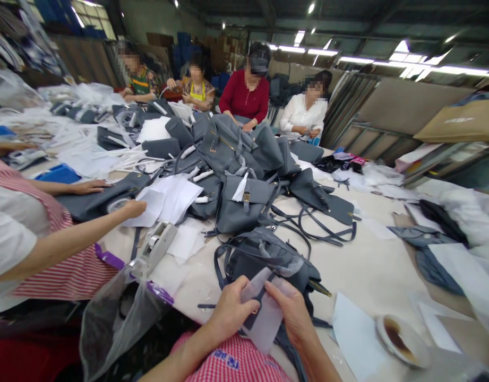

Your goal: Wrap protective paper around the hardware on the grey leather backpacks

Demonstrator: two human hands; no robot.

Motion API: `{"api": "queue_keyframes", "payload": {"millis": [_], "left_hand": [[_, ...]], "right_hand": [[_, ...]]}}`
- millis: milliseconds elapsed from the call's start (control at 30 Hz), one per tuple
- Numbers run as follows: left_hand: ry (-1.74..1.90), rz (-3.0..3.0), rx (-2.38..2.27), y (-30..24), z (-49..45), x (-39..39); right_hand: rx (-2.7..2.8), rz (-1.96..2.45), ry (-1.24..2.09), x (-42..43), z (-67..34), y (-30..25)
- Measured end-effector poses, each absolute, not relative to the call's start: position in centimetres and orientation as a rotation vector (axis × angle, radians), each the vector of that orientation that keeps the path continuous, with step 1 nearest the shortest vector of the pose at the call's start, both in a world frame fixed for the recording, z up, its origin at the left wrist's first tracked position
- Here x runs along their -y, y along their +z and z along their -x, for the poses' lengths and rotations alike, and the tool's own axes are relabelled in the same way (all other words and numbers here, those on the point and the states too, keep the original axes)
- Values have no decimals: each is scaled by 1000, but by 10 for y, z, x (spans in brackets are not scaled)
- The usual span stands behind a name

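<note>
A dark grey-blue bag (264,246) lies at the table edge right in front of me, its straps looped around it. Over its near side is a strip of translucent wrapping sheet (265,324), with a dark part of the bag showing beside and under it. My left hand (232,307) pinches the left side of this strip between thumb and fingers. On the other side, my right hand (289,306) grips it with the thumb on top. The fingertips beneath the sheet are hidden.
Many similar bags (244,199) are heaped mid-table. A tape dispenser (156,241) and white paper sheets (174,196) lie left. A dish of brown liquid (401,339) stands right, beside white paper (353,331). One co-worker's arm (88,228) reaches in from the left; several people work opposite.
</note>
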State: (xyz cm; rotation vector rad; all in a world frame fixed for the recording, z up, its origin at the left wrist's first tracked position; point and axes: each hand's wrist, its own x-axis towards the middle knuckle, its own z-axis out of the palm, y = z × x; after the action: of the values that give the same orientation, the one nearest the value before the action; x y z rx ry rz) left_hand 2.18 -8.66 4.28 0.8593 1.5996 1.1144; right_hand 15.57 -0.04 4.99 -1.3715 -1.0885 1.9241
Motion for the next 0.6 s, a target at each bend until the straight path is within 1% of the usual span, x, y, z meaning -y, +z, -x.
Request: {"api": "queue_keyframes", "payload": {"millis": [100,200,300,400,500,600], "left_hand": [[1055,-1089,-1551,59,-16,90],[959,-1159,-1345,69,-5,87],[915,-903,-1144,65,2,76],[989,-657,-1181,51,1,60],[992,-667,-1194,42,-7,46],[947,-677,-1165,38,-16,37]], "right_hand": [[1138,1364,1875,-2,-157,48],[1142,1337,1905,-2,-161,46],[1116,1337,1936,-2,-164,44],[1081,1323,1993,-3,-165,44],[1107,1285,2015,-5,-166,47],[1209,1265,1957,-8,-168,50]]}}
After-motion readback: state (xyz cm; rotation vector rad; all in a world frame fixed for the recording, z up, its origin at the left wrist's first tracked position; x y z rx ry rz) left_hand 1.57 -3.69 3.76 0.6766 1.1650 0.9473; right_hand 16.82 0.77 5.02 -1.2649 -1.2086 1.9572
